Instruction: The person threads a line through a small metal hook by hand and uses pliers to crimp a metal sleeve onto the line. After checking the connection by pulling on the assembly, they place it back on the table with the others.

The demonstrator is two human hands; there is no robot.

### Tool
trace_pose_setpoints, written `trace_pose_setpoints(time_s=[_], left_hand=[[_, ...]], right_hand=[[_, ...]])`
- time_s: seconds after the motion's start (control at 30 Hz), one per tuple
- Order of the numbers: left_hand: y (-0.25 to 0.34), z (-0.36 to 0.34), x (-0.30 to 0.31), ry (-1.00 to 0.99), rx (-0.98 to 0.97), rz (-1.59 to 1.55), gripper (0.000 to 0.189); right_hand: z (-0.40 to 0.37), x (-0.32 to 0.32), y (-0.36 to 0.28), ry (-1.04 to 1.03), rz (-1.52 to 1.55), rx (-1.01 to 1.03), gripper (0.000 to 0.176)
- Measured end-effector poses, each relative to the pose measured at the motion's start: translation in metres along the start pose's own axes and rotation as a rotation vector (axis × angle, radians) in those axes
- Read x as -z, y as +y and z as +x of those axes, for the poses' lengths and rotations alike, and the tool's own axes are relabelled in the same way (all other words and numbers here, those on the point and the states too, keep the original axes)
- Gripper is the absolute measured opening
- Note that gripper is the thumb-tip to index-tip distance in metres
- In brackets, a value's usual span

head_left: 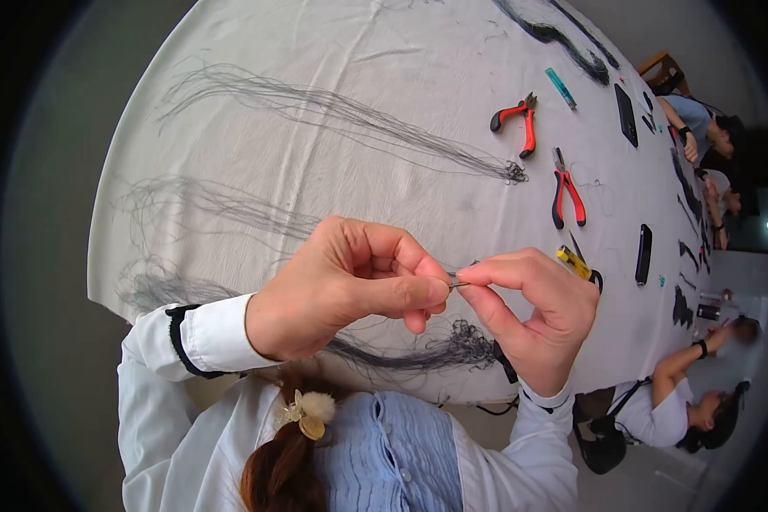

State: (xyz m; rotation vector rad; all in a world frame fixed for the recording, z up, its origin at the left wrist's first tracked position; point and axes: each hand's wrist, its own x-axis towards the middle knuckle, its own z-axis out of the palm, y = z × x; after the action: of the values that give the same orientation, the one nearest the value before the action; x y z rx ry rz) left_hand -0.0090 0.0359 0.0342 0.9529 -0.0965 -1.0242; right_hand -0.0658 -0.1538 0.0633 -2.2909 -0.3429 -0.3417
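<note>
Above the table's near edge, my left hand (350,288) and my right hand (533,311) meet fingertip to fingertip. Both pinch a thin, short, dark piece (458,284), like a wire or needle; its exact kind is too small to tell. Below my hands lies a bundle of dark hair-like strands (384,353), with a curled, knotted end (469,341) beside my right wrist. My left hand hides part of a second strand bundle (230,203). Farther off, a third bundle (341,115) stretches across the cloth.
Red-handled cutters (520,124) and red-handled pliers (565,192) lie on the white cloth (273,34). Close to my right hand is a yellow utility knife (574,262). A teal tube (561,88), a black phone (625,115) and another black object (643,254) lie farther right. Several people sit along the table.
</note>
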Motion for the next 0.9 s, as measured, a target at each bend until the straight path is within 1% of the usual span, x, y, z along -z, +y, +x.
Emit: trace_pose_setpoints(time_s=[0.07,0.17,0.43,0.5,0.53,0.6,0.63,0.7,0.73,0.8,0.9], left_hand=[[0.001,0.001,0.000,-0.004,0.006,0.010,0.007],[0.001,0.004,0.000,-0.025,0.005,0.020,0.009],[0.010,0.011,-0.002,-0.054,0.001,0.069,0.010],[0.005,0.012,-0.002,-0.026,-0.116,0.181,0.009],[0.004,0.012,-0.002,-0.025,-0.112,0.180,0.009],[0.004,0.013,-0.002,-0.017,-0.280,0.356,0.010],[0.004,0.013,-0.001,-0.018,-0.279,0.357,0.010],[0.004,0.012,0.001,0.017,-0.432,0.669,0.011],[0.004,0.012,0.001,0.017,-0.430,0.670,0.011],[0.004,0.011,0.001,0.037,-0.518,0.785,0.011],[0.003,0.013,0.001,0.063,-0.569,0.807,0.010]], right_hand=[[0.001,0.002,0.003,-0.058,0.082,-0.092,0.013],[0.001,0.004,0.005,-0.090,0.151,-0.151,0.010],[0.001,0.009,0.009,-0.078,0.296,-0.263,0.005],[0.001,0.009,0.009,-0.087,0.306,-0.275,0.005],[0.000,0.008,0.010,-0.080,0.318,-0.284,0.004],[-0.001,0.007,0.011,-0.071,0.331,-0.294,0.004],[-0.001,0.007,0.011,-0.070,0.355,-0.314,0.004],[-0.001,0.005,0.011,-0.067,0.380,-0.335,0.005],[-0.001,0.005,0.010,-0.074,0.389,-0.341,0.005],[-0.001,0.004,0.010,-0.081,0.396,-0.349,0.005],[-0.001,0.003,0.010,-0.091,0.384,-0.344,0.005]])
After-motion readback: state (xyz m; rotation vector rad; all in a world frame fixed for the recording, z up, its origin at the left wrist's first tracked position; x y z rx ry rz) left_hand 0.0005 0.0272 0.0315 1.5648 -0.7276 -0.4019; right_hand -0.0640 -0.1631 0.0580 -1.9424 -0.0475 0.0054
